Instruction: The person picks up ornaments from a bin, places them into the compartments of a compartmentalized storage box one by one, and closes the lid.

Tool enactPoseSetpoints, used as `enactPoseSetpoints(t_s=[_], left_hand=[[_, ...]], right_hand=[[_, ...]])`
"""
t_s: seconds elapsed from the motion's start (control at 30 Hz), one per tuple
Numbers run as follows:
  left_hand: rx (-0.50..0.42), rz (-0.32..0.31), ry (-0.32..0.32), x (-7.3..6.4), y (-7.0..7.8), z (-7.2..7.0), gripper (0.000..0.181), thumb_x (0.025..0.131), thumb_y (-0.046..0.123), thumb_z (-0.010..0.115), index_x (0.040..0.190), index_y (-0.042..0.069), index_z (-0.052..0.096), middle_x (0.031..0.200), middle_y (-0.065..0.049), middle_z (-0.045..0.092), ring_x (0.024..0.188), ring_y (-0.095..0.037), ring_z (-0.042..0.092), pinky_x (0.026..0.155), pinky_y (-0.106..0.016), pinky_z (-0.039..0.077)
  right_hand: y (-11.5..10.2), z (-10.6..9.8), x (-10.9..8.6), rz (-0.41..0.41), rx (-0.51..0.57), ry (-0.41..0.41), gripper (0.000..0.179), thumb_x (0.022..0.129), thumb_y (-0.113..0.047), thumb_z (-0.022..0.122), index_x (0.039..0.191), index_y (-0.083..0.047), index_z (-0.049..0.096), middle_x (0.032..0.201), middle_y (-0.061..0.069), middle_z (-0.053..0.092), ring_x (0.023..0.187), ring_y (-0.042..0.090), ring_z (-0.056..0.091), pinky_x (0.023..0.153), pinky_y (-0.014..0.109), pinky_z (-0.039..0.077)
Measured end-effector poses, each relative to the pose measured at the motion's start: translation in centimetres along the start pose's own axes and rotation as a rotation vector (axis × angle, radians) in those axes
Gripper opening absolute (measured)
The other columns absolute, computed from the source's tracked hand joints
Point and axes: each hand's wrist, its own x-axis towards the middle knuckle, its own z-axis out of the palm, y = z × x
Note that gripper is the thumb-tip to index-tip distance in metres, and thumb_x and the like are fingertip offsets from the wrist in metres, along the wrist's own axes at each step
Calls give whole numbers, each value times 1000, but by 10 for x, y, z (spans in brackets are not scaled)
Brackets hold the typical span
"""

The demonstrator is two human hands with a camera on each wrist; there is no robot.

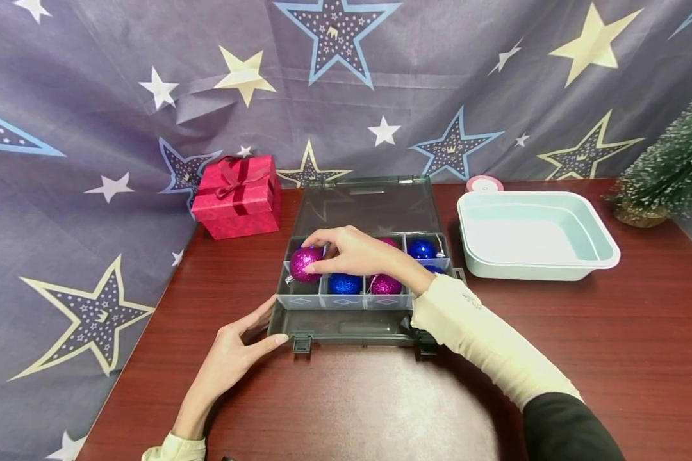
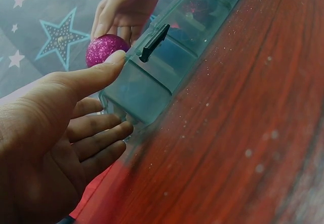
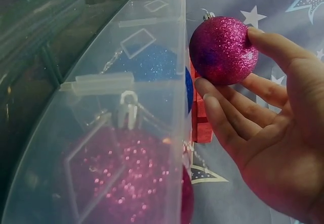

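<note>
A magenta glitter Christmas ball is pinched between the thumb and fingers of my right hand, over the front left compartment of a divided plastic case. In the right wrist view the ball shows its silver cap, beside the translucent divider wall. Blue balls and another magenta ball sit in other compartments; the right hand and forearm hide part of the back row. My left hand rests at the case's front left corner, fingers extended, thumb on the edge.
The case's dark lid stands raised behind. A red gift box is at the back left. To the right stands a pale green basin, with a pink-and-white roll behind it and a frosted small tree at far right.
</note>
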Motion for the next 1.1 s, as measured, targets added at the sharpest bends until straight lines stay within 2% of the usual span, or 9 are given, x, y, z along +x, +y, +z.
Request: enactPoseSetpoints(t_s=[0.27,0.57,0.9,1.1], left_hand=[[16,-17,-2,0,1,-1,66,91,23,83,151,22,56,134,-4,67,125,-19,62,100,-19,46],[26,-2,0,0,0,-1,66,92,22,83,151,20,56,134,-6,67,125,-20,62,100,-18,46],[25,1,8,0,-2,-1,67,90,22,84,151,20,56,135,-7,67,126,-21,62,99,-17,46],[43,-12,5,0,-1,-1,68,90,25,84,152,19,55,136,-8,66,127,-20,61,100,-16,45]], right_hand=[[-2,3,5,6,3,-32,48,96,-32,76,136,-6,65,130,12,68,94,14,71,88,25,54],[0,1,4,12,-31,-47,49,100,-33,71,138,-2,63,131,14,68,104,17,69,92,29,54],[10,-14,-14,-5,-19,40,42,100,-25,71,131,2,66,120,16,72,103,20,69,93,32,55],[18,-31,-31,50,-3,106,38,100,-24,71,131,-1,66,122,18,71,104,23,70,94,38,55]])
